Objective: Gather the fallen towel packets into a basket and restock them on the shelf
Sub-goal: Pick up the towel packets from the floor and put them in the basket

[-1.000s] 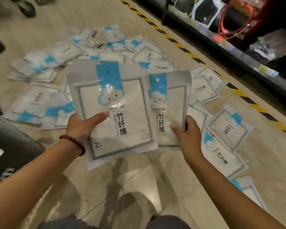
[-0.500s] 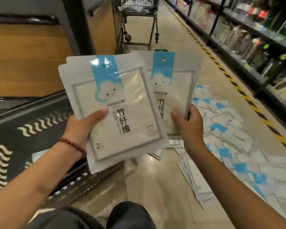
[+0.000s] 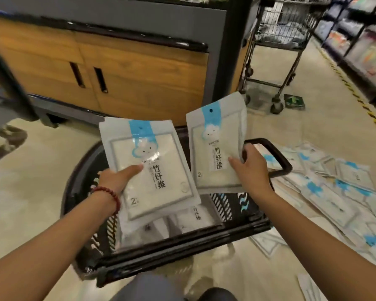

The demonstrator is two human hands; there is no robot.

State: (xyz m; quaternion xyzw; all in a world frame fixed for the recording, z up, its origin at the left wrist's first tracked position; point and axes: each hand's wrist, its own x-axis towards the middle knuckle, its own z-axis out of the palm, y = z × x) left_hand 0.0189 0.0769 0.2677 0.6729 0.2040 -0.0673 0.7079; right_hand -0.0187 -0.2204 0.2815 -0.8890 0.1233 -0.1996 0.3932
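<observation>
Holding white-and-blue plastic towel packets above the black plastic basket [image 3: 182, 246]: L hand [image 3: 117, 179] pinches left packet [image 3: 161, 192] at basket's 10 o'clock, R hand [image 3: 251, 168] grips right packet [image 3: 213, 144] at 1 o'clock. Stored packets [image 3: 195, 216] lie inside; fallen packets [image 3: 334, 187] on floor, 3 o'clock.

A wooden cabinet [image 3: 139, 68] stands beside a wire trolley [image 3: 276, 40], a flat green item [image 3: 294, 101] near its wheel.

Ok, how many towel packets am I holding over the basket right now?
2 show their fronts: the left packet, gripped by the left hand, and the right packet, gripped by the right hand, both above the basket. Layered edges behind each hint at more stacked there, hidden.
</observation>
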